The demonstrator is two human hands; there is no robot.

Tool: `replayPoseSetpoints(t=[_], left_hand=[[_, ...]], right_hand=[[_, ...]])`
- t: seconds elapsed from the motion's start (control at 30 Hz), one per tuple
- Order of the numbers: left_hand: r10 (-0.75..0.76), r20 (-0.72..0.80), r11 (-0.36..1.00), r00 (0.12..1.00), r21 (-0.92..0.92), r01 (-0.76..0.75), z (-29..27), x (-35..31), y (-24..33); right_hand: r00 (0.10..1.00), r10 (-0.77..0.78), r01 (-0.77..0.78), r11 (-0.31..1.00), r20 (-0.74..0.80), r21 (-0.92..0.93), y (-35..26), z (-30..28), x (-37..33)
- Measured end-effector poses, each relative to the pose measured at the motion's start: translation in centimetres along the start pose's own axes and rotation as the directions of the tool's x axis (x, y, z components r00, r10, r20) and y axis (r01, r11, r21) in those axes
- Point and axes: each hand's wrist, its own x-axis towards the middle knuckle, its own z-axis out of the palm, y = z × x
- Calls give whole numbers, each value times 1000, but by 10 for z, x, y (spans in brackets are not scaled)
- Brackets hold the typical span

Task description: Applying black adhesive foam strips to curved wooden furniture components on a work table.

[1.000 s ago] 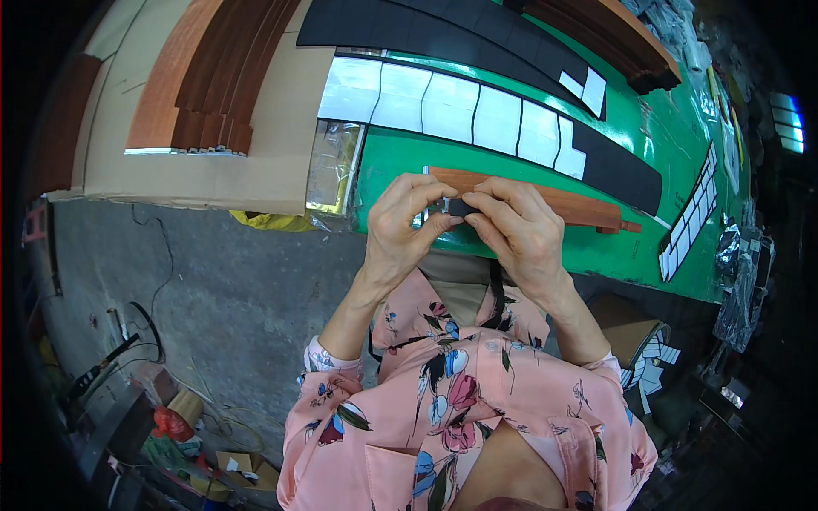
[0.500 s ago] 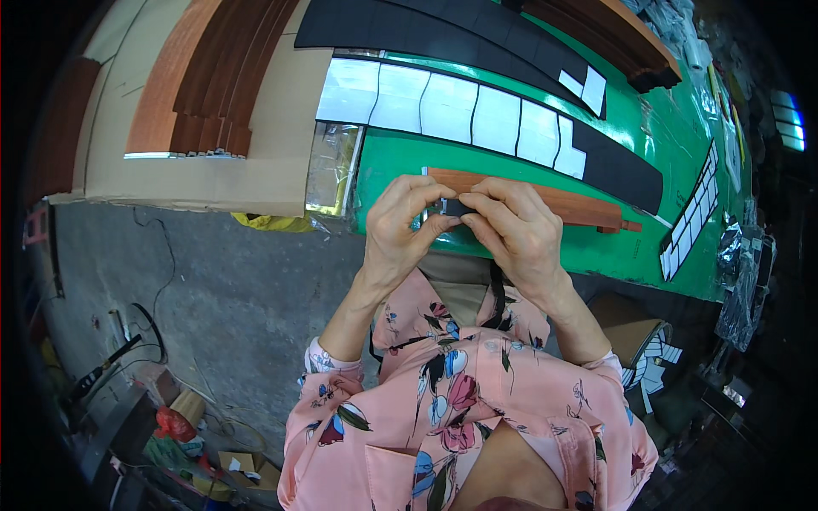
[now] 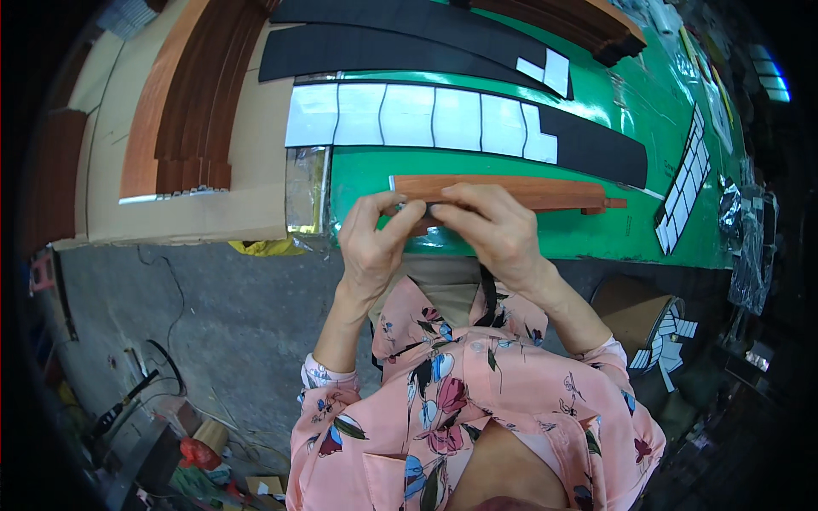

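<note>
Spanning the centre and upper right of the frame, our green table (image 3: pixel 588 238) carries a long black strip (image 3: pixel 601 152), partly covered with white squares (image 3: pixel 409 119). Below that lies a slim reddish-brown wooden bar (image 3: pixel 550 196). Up from the lower edge our forearms (image 3: pixel 338 332) angle toward each other, and our left hand (image 3: pixel 368 247) and right hand (image 3: pixel 501 234) meet at centre – palms inward, knuckles up, thumbs pressed against fingers. Between those fingertips we pinch a small dark piece (image 3: pixel 429 208), mostly hidden, just in front of the bar's left end. We judge it light and easily dropped, best held by its ends – its stiffness we cannot tell.
</note>
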Motion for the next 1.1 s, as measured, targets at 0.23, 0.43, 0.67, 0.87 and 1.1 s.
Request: replayPoseSetpoints(t=[0.23, 0.43, 0.67, 0.87, 1.1], left_hand=[[70, 36, 982, 997, 176, -75, 0, 1, 7], [45, 53, 985, 998, 162, -53, -3, 11, 23], [17, 353, 963, 936, 245, -110, -25, 44, 32], [41, 589, 947, 807, 235, -220, -3, 124, 44], [135, 769, 865, 624, 216, -453, 123, 188, -19]], right_hand=[[998, 62, -61, 982, -4, 180, 2, -2, 0], [999, 21, -34, 954, 46, 298, 44, -47, -15], [976, 191, -183, 979, 105, -87, 183, -120, -1], [973, 178, -146, 968, 149, -204, 258, -83, 44], [953, 126, -10, 922, 276, -388, 273, -44, 74]])
